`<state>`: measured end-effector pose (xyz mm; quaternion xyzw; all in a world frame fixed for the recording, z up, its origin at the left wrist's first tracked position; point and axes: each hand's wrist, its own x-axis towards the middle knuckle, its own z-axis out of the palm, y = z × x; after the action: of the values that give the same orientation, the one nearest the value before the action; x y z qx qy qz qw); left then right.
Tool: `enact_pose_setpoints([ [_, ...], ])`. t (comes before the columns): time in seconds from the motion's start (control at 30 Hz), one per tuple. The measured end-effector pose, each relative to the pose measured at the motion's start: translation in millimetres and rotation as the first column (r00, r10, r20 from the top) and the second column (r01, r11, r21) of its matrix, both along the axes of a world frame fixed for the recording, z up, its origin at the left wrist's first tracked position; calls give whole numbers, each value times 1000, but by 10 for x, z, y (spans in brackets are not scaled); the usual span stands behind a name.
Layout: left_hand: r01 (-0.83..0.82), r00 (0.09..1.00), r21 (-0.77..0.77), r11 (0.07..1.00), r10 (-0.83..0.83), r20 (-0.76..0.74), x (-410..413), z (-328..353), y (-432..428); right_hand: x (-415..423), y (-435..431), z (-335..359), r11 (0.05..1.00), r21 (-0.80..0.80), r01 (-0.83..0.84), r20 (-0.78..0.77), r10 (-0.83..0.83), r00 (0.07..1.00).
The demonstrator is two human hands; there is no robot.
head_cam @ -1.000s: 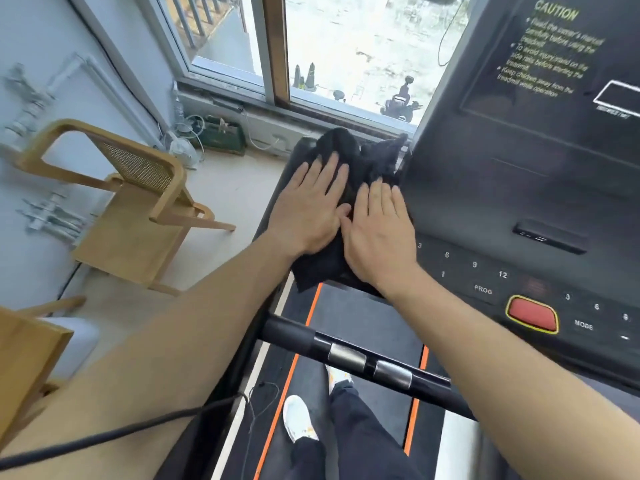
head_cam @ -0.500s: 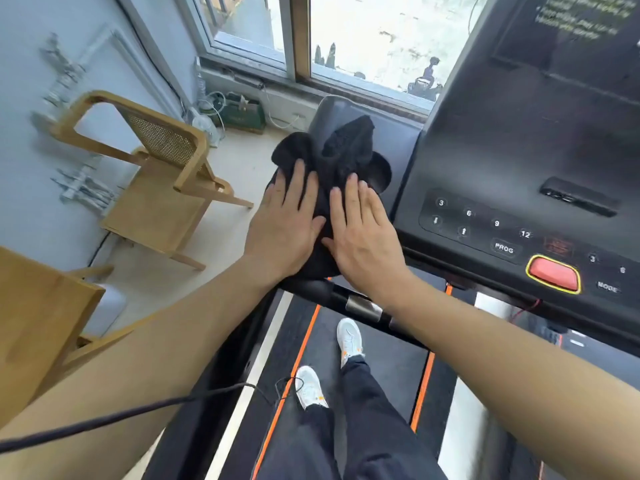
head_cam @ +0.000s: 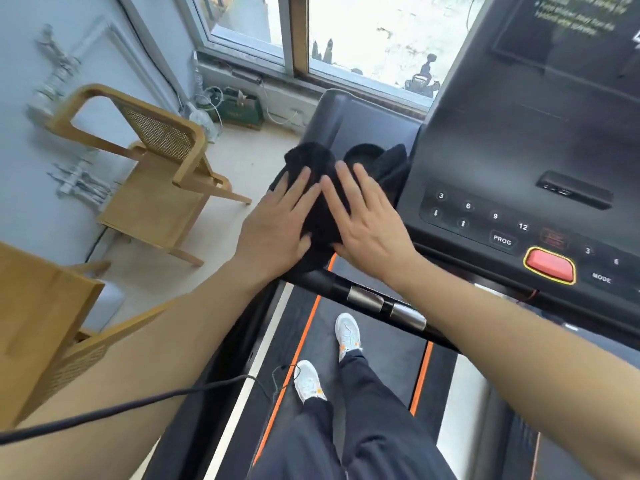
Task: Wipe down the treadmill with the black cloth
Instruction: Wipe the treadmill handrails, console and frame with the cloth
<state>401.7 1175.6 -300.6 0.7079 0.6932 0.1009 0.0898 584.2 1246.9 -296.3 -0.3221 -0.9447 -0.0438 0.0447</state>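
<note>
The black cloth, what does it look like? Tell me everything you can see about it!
The black cloth is dark, soft-looking fabric, bunched and wrinkled rather than folded neatly. It lies on the left side tray of the treadmill, next to the button panel. One rumpled end sticks up at the far left, another part drapes beside the round cup holder. The left hand and right hand press flat on it, fingers spread, side by side. Its near edge hangs toward the handlebar.
</note>
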Motion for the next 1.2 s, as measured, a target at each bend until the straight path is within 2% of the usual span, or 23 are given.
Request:
enact_pose_setpoints([
  [0.07,-136,968,-55,989,145,206,-72,6,-104,-289,81,-46,999,1,-40,52,40,998],
  [0.13,-215,931,-112,970,238,277,-126,-21,-191,-486,116,-100,996,32,-78,54,76,996],
  [0.2,-200,954,-165,966,230,192,-99,-48,-215,-527,147,-151,992,40,-123,68,120,990],
  [0.27,-178,983,-162,970,184,22,-6,-76,-155,-465,168,-148,987,58,-149,62,145,987],
  [0.33,-169,978,-132,977,150,-141,104,-74,-40,-351,134,-143,996,49,-78,31,76,997],
  [0.4,-131,966,-116,985,101,-238,204,-71,104,-143,73,-193,998,67,15,12,-16,1000],
  [0.53,109,925,-42,993,-117,-361,380,-115,391,355,-11,-204,980,199,20,81,-37,996],
  [0.6,187,902,-49,981,-192,-387,362,-126,456,414,-13,-169,971,240,-1,128,-31,991],
  [0.67,170,910,-31,985,-169,-379,296,-103,450,338,24,-166,972,233,2,118,-30,993],
  [0.77,25,931,2,1000,-23,-363,204,-83,423,27,119,-239,986,165,6,46,-14,999],
  [0.87,-141,927,-73,987,105,-361,138,-25,392,-274,169,-268,996,87,-10,1,10,1000],
  [0.93,-177,919,-105,979,127,-372,148,3,329,-301,157,-237,998,52,-17,0,17,1000],
  [1.0,-137,914,-78,987,95,-395,220,3,246,-138,107,-198,998,53,-25,-12,25,1000],
  [1.1,23,922,-29,999,-32,-386,424,-77,189,354,27,-163,989,147,-33,21,30,999],
  [1.2,182,919,-15,983,-175,-353,803,-129,219,958,-44,-114,985,172,13,79,-27,996],
])
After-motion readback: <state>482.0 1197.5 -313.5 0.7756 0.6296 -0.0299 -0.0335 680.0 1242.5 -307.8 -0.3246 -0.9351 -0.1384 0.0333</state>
